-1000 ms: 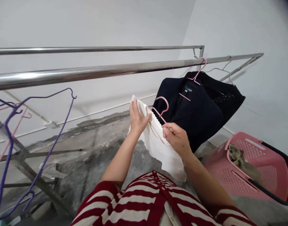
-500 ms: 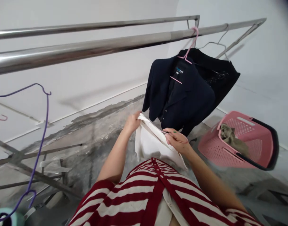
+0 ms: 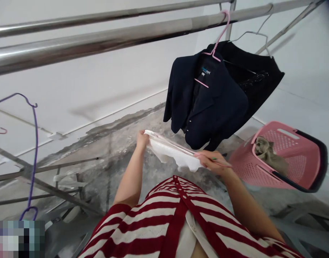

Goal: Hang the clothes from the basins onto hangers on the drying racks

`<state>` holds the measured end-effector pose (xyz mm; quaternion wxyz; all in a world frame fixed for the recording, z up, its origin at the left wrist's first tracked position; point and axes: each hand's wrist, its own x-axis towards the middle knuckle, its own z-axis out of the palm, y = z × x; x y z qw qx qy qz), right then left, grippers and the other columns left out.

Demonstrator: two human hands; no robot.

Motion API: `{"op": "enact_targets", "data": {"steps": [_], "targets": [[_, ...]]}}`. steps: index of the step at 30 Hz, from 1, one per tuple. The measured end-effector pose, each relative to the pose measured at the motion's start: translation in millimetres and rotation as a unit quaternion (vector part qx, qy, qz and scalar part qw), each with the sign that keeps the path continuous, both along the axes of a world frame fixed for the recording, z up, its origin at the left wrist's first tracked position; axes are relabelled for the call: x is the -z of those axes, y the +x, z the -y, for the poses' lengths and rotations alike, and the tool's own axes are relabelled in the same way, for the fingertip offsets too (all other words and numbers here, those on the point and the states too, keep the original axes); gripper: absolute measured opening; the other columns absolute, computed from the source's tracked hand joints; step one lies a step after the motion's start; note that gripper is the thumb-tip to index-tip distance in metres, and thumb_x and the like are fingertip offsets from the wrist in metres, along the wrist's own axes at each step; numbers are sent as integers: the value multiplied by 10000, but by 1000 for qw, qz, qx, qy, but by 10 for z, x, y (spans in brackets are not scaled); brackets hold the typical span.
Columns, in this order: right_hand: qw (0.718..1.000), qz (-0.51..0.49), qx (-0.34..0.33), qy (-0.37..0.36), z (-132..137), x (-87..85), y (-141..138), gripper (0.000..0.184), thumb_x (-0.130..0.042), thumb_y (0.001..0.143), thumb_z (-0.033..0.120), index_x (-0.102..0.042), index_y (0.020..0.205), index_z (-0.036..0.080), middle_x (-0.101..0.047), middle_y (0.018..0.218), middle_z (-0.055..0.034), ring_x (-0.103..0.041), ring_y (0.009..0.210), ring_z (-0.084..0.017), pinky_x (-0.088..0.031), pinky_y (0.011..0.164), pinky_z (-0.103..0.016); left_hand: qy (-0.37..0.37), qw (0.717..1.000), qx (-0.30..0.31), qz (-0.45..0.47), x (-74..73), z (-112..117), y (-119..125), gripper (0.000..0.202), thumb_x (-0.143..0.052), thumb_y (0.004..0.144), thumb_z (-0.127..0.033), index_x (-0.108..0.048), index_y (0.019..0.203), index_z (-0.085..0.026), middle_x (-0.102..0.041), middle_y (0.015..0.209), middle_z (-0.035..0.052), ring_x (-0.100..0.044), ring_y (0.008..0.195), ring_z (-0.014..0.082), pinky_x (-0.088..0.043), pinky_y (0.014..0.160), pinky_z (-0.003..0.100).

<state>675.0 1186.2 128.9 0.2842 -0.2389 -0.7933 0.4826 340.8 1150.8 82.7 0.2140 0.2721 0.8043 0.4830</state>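
Observation:
I hold a white cloth [image 3: 173,152] stretched between both hands in front of my striped top. My left hand [image 3: 142,139] is closed on its left corner. My right hand [image 3: 214,162] is closed on the cloth's right end together with a thin pink hanger [image 3: 223,165], which lies nearly flat along the cloth. Just beyond the cloth a dark navy jacket [image 3: 207,104] hangs on a pink hanger [image 3: 220,36] from the steel rail [image 3: 113,37].
A second steel rail [image 3: 99,17] runs behind the first. A black garment [image 3: 257,80] hangs on a grey wire hanger right of the jacket. A pink laundry basket [image 3: 288,157] with a crumpled cloth stands at right. A purple hanger [image 3: 33,143] hangs at left.
Both hands have dropped and drawn apart, spreading the white cloth flat and wide. The small pink hanger, earlier upright between the hands, now lies level at my right hand. The view tilted down.

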Motion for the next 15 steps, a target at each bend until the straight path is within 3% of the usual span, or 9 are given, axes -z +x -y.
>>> {"op": "enact_targets", "data": {"steps": [2,4,6,8,12,15], "targets": [[980,-161,109,-40,-38,-6,-32,252,-473,881,389,-620,860,185,-447,435,56,-387,385,-68,-301,383,-183,-39,998,52,-15,88,59,149,397,-434,656,-109,-619,1006,-97,-662,746,52,-588,635,152,-446,596,228],[947,-265,160,-82,-79,-86,-110,207,-467,894,374,-568,955,204,-437,463,75,-323,357,-54,-263,355,-175,-76,988,134,-23,188,161,353,389,-478,625,-87,-644,975,-125,-681,789,36,-604,689,147,-448,633,213],[951,-262,126,-104,-122,-258,-215,230,-533,864,349,-522,1054,218,-486,554,72,-337,372,-45,-275,349,-169,-114,970,215,-26,316,301,563,395,-525,580,-58,-670,935,-152,-695,804,17,-613,722,144,-450,670,205],[967,-226,66,-95,-161,-500,-336,304,-572,842,339,-489,1110,222,-529,650,59,-378,393,-39,-303,347,-166,-157,954,254,-38,469,471,719,429,-544,561,-40,-680,950,-164,-700,809,25,-617,748,156,-447,704,218],[988,-150,-25,-41,-232,-1004,-674,268,-486,895,380,-477,1083,189,-562,631,52,-443,382,-42,-361,360,-162,-228,939,251,-50,759,845,798,410,-530,568,-21,-687,931,-130,-700,853,86,-622,813,189,-435,729,243],[991,-59,-100,-72,-282,-1304,-1086,256,-394,931,398,-492,959,164,-536,485,59,-405,299,-51,-303,301,-156,-233,939,250,-32,861,1058,771,351,-508,604,-35,-689,886,-138,-687,767,54,-610,729,164,-417,664,228]]}}
